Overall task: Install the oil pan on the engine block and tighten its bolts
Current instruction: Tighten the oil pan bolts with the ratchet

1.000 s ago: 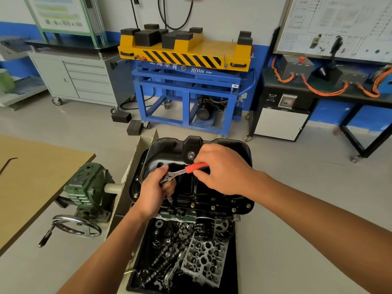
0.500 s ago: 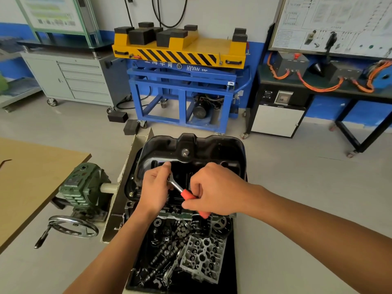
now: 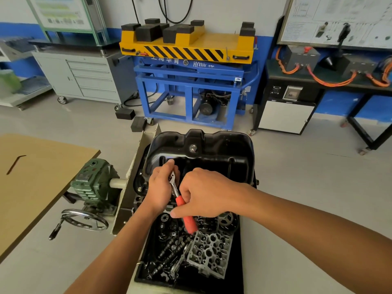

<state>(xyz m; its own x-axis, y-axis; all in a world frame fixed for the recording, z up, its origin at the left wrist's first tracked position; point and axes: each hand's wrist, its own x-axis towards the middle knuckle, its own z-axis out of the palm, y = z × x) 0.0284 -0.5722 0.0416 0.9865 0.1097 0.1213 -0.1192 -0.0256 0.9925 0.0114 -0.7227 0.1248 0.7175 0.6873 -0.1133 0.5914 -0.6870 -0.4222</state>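
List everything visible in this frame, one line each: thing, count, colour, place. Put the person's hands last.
oil pan: one, black, centre, on the engine stand
ratchet wrench: one, steel with red handle, over the pan's near edge
parts tray: one, black, below the pan, holding a grey cylinder head and loose parts
gearbox: one, green, left of the pan
handwheel: one, chrome, below the gearbox
table: one, tan, far left
lift cart: one, blue frame with yellow top, back centre
drawer cabinet: one, grey, back left
bench with orange cables: one, black, back right
left hand: one, at the wrench head
right hand: one, gripping the red handle
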